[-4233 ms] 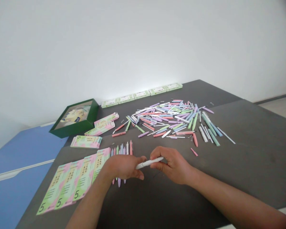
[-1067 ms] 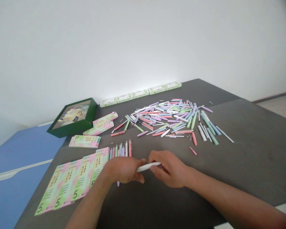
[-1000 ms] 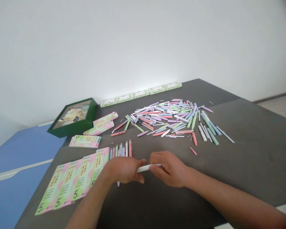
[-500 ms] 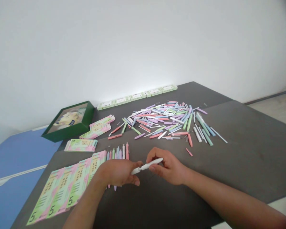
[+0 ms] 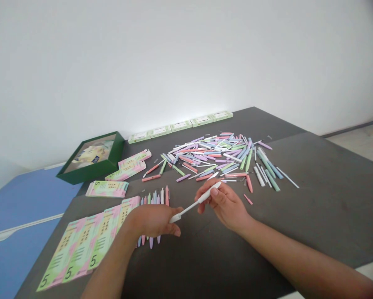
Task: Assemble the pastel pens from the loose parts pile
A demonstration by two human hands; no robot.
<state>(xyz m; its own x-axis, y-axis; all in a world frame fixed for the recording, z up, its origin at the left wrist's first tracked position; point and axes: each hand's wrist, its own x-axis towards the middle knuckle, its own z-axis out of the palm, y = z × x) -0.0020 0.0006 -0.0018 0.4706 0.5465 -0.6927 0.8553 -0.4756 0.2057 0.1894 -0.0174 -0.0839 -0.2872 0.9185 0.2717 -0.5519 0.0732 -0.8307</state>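
My left hand is closed around the rear part of a white pen, palm down. A thin white refill runs from it into the pen's white front barrel. My right hand pinches that front barrel between thumb and fingers, its tip pointing up and right. The two barrel parts are apart, with the refill bridging them. Beside and partly beneath my left hand lies a row of assembled pastel pens; my hand hides their middles.
A loose heap of pastel pen parts and refills spreads beyond my hands. Several flat pink-green cartons overlap at the left, with more cartons behind. A green box stands back left. Pale green boxes line the wall.
My right hand has moved up and slightly right with the front barrel, drawing it away from the rear part. More of the refill is now exposed. My left hand has barely moved.
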